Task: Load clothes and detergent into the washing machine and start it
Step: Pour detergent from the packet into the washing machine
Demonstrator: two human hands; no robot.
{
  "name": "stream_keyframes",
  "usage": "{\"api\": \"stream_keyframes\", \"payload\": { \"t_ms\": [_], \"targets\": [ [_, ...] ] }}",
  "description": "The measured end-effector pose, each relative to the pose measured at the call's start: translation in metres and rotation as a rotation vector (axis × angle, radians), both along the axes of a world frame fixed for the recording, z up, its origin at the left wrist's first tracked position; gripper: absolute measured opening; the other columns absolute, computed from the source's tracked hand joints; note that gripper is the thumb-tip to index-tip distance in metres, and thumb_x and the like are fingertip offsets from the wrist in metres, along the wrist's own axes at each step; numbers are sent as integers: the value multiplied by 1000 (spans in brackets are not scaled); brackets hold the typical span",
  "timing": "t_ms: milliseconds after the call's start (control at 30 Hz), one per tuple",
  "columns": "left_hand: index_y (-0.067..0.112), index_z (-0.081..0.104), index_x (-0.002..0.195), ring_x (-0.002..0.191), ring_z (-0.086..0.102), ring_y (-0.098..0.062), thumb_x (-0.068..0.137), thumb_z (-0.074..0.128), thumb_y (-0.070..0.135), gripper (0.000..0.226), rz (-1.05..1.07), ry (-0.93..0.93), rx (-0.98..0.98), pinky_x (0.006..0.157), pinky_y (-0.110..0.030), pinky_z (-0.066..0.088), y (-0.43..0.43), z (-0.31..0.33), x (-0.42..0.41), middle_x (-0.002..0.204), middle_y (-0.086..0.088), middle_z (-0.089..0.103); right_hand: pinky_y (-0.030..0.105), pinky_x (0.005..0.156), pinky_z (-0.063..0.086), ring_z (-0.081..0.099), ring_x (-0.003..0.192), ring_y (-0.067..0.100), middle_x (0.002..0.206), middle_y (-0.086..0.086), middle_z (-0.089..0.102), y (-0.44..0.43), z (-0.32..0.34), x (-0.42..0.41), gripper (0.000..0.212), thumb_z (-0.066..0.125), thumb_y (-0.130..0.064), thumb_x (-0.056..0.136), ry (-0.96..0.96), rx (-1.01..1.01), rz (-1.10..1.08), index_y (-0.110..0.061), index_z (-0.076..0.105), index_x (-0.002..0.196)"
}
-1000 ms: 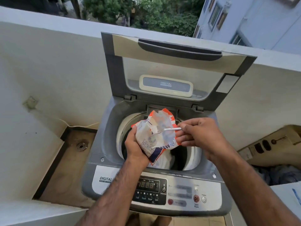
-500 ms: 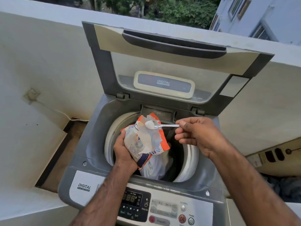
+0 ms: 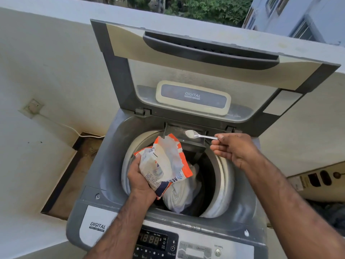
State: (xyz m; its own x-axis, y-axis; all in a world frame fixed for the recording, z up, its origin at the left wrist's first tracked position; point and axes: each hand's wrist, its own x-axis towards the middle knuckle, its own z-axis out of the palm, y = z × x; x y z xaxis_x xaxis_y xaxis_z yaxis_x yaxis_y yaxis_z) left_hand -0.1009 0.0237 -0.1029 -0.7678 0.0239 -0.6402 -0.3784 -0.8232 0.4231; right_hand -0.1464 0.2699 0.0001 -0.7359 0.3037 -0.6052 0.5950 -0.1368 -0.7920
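Observation:
A grey top-loading washing machine [image 3: 104,176] stands in front of me with its lid [image 3: 196,53] raised. White clothes [image 3: 179,195] lie in the drum. My left hand [image 3: 139,178] grips an open orange-and-white detergent packet [image 3: 164,165] over the drum opening. My right hand [image 3: 233,148] pinches the handle of a metal spoon [image 3: 200,135]. The spoon bowl holds white powder and hovers over the detergent tray [image 3: 188,144] at the back rim of the drum.
The control panel [image 3: 155,242] with a lit display runs along the near edge. A white parapet wall [image 3: 46,62] rises behind and left, with a floor recess [image 3: 74,174] at the left. A cardboard box [image 3: 317,182] and dark clothes [image 3: 332,215] are at the right.
My right hand lifted the loaded spoon out of the packet and carried it back and right, over the detergent tray. The left hand kept the packet over the drum.

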Motion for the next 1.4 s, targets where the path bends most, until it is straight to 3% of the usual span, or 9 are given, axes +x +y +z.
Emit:
{"api": "stream_keyframes", "payload": {
  "t_ms": [167,367,600,700,800,1000,1167,1267,1400],
  "targets": [
    [18,83,93,97,69,-34,97,44,49,50,10,-9,-24,96,-48,49,-9,-5,-5,104,-12,77,25,52,62,75,55,16,84,18,74,-23,-34,-10,12,56,-5,104,22,-52,-87,2,66,106],
    [15,76,112,106,66,-37,94,49,47,45,3,-12,-27,108,-54,41,-14,-8,-7,115,-14,73,25,60,63,77,67,14,93,16,75,-46,-46,-11,14,61,-8,102,141,-33,-132,0,70,111],
    [15,71,123,107,66,-36,93,49,49,50,-30,1,-35,102,-50,46,-9,-5,-11,118,-13,73,24,58,60,79,75,19,100,17,78,-50,-41,-4,15,63,-9,102,186,4,-151,-3,72,112],
    [15,66,133,128,56,-43,88,55,54,61,-45,-16,-24,112,-61,35,-6,-4,-14,136,-17,64,23,55,59,78,71,18,97,15,78,-49,-24,3,11,64,-12,102,255,-25,-207,-8,73,105],
    [15,67,132,131,54,-43,88,53,54,60,-42,-10,-21,114,-62,33,-2,-3,-16,139,-17,62,24,54,60,75,62,18,82,13,76,-47,4,17,13,62,-13,103,330,-21,-256,-8,73,99],
    [12,71,124,123,59,-42,93,48,54,57,-48,-12,8,109,-57,42,7,0,-19,133,-20,65,28,45,54,67,48,21,60,7,70,-57,33,41,20,61,-7,101,387,162,4,-10,73,86],
    [11,79,106,92,72,-35,99,40,49,55,-92,50,47,86,-44,54,14,10,-19,107,-17,75,44,55,64,69,47,18,64,-3,74,-82,12,43,20,64,-18,98,341,498,260,-21,77,83],
    [7,71,120,95,71,-37,98,42,46,54,-104,54,19,86,-44,54,14,11,-20,112,-20,72,42,62,64,68,49,10,68,-13,75,-92,2,44,21,62,-24,96,325,626,357,-25,77,83],
    [8,72,121,109,67,-41,96,45,49,55,-105,17,1,99,-52,51,9,7,-22,122,-23,69,39,55,63,67,43,17,68,-7,76,-93,3,41,21,63,-21,99,257,519,292,-22,78,84]
  ]
}}
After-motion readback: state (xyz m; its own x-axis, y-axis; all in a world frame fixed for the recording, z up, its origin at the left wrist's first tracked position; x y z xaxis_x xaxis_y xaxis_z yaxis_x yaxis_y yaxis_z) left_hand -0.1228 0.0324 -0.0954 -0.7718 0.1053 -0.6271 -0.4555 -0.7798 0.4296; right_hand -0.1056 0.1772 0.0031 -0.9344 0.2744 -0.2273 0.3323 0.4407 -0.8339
